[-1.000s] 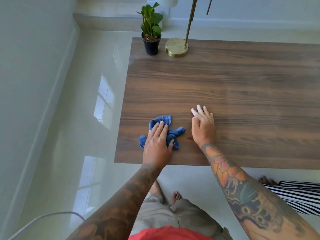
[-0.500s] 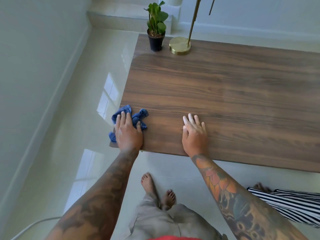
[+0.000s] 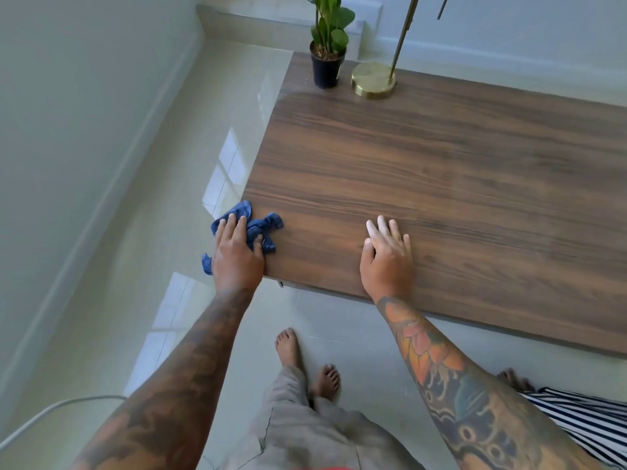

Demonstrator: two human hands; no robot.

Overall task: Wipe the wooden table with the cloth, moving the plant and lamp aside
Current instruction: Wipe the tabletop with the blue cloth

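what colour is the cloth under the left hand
Blue; the cloth under the left hand shows best in the head view.

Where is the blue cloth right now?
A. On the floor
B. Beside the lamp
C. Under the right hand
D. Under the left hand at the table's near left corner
D: the left hand presses the blue cloth at the table's near left corner, part of it hanging past the edge.

The left hand [image 3: 237, 257] has slid the blue cloth [image 3: 252, 225] from mid-table to the wooden table's [image 3: 441, 171] near left corner, partly overhanging.
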